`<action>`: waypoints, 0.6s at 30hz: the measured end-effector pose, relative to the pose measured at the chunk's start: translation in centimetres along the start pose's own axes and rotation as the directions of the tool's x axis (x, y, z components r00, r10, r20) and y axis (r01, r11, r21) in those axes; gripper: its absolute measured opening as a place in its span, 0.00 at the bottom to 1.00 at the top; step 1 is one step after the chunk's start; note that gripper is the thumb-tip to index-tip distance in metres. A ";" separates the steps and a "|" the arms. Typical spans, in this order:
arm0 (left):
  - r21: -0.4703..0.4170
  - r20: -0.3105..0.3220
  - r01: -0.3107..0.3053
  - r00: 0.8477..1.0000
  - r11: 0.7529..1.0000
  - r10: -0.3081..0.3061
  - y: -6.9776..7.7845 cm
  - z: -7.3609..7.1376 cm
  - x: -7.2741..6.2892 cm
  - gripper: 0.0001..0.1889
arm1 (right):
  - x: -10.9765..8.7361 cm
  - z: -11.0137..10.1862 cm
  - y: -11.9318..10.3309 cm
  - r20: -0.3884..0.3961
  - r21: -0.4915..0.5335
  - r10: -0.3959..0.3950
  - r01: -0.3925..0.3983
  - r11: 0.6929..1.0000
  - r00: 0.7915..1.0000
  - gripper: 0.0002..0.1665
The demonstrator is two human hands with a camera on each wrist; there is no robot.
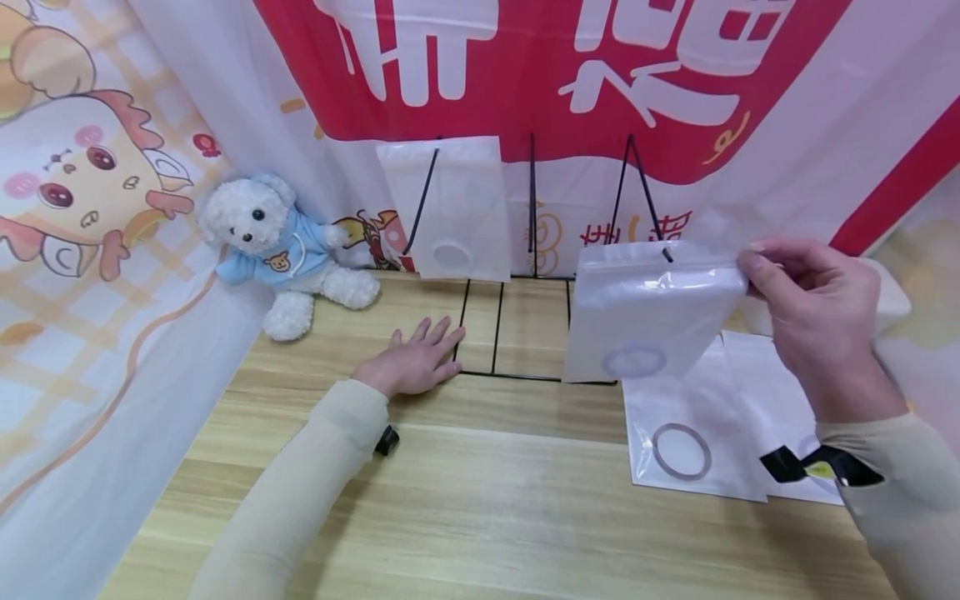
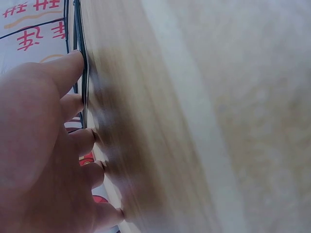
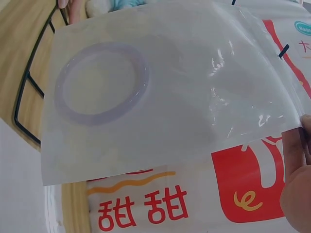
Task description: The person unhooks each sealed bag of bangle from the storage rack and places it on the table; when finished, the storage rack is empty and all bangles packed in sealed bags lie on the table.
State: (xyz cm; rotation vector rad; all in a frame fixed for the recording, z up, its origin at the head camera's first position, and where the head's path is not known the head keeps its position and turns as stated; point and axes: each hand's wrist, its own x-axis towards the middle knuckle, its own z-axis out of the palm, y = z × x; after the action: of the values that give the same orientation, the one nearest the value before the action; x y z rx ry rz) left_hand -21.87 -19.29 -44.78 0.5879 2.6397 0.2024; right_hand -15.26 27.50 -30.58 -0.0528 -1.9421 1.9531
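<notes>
My right hand pinches the top right corner of a translucent plastic bag. A pale purple ring, like a bangle, shows inside the bag in the right wrist view. The tip of a black rack prong pokes through near the bag's top edge. My left hand lies with fingers spread on the wooden table, touching the base of the black wire rack. On the rack's left prong hangs another bag with a ring in its lower part.
Two more bags lie on the table at the right; the nearer one holds a ring. A white plush toy in a blue hoodie sits at the left back. Printed cloth hangs behind the rack. A white object stands behind my right hand.
</notes>
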 end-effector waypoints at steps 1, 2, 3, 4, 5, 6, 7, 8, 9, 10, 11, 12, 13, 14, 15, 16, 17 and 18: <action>0.001 0.001 0.001 1.000 1.000 -0.001 0.0 0.0 0.0 0.38 | -0.1 0.0 -0.1 0.002 -0.007 -0.004 0.004 1.000 1.000 0.32; 0.000 0.001 0.001 1.000 1.000 -0.001 0.0 0.0 0.0 0.38 | -0.3 -0.1 -0.1 0.002 -0.011 -0.009 0.009 1.000 1.000 0.31; -0.001 0.002 0.001 1.000 1.000 -0.001 0.0 0.0 0.0 0.38 | -0.4 -0.1 -0.2 0.001 -0.010 -0.014 0.014 1.000 1.000 0.31; -0.004 0.002 0.001 1.000 1.000 -0.001 0.0 0.0 0.0 0.38 | -0.4 -0.1 -0.2 0.001 -0.007 -0.022 0.022 1.000 1.000 0.30; -0.003 0.002 0.000 1.000 1.000 0.000 0.0 0.0 0.0 0.37 | -0.5 -0.1 -0.2 -0.001 -0.009 -0.034 0.034 0.999 0.999 0.29; -0.004 0.001 0.000 1.000 1.000 0.000 0.0 0.0 -0.1 0.38 | -0.6 -0.1 -0.2 -0.003 -0.015 -0.046 0.046 0.999 0.999 0.28; -0.004 0.001 0.000 1.000 1.000 0.000 0.0 0.0 -0.1 0.38 | -0.6 -0.2 -0.2 -0.007 -0.020 -0.056 0.056 0.998 0.998 0.27; -0.003 -0.001 0.000 1.000 1.000 0.000 0.0 0.0 -0.1 0.38 | -0.7 -0.2 -0.2 -0.011 -0.024 -0.067 0.066 0.997 0.998 0.26; -0.002 -0.002 -0.001 1.000 1.000 0.001 0.0 0.0 0.0 0.38 | -0.8 -0.2 -0.2 -0.012 -0.035 -0.075 0.075 0.997 0.997 0.25; -0.002 -0.004 -0.001 1.000 1.000 0.001 0.0 0.1 0.0 0.37 | -0.9 -0.3 -0.2 -0.014 -0.040 -0.087 0.086 0.995 0.996 0.24; 0.000 -0.005 -0.002 1.000 1.000 0.002 -0.1 0.1 0.0 0.37 | -1.0 -0.4 -0.2 -0.017 -0.052 -0.098 0.097 0.994 0.995 0.23; 0.001 -0.005 -0.001 1.000 1.000 0.001 -0.1 0.1 0.0 0.38 | -1.1 -0.4 -0.2 -0.020 -0.044 -0.108 0.107 0.993 0.994 0.22; 0.001 -0.005 -0.002 1.000 1.000 0.002 -0.1 0.1 0.1 0.38 | -1.2 -0.5 -0.2 -0.021 -0.027 -0.114 0.113 0.993 0.993 0.22; 0.002 -0.006 -0.002 1.000 1.000 0.002 -0.1 0.1 0.1 0.38 | -1.3 -0.6 -0.2 -0.024 0.000 -0.125 0.125 0.992 0.992 0.21; 0.003 -0.005 -0.003 1.000 1.000 0.003 -0.2 0.1 0.2 0.38 | -1.3 -0.7 -0.2 -0.028 0.025 -0.131 0.131 0.991 0.991 0.21; 0.003 -0.005 -0.004 1.000 1.000 0.004 -0.2 0.2 0.2 0.38 | -1.4 -0.7 -0.2 -0.034 0.059 -0.140 0.141 0.988 0.990 0.21; 0.003 -0.004 -0.004 1.000 1.000 0.004 -0.2 0.1 0.2 0.38 | -1.4 -0.8 -0.2 -0.040 0.084 -0.143 0.146 0.986 0.989 0.21; 0.003 -0.004 -0.004 1.000 1.000 0.004 -0.2 0.1 0.2 0.38 | -1.5 -0.9 -0.2 -0.046 0.110 -0.145 0.149 0.983 0.988 0.21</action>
State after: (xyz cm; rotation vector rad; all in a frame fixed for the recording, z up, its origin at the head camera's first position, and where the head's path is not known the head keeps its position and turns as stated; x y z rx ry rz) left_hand -22.02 -19.36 -45.01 0.5948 2.6428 0.2013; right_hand -13.60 27.91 -30.75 0.0819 -1.7550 1.9462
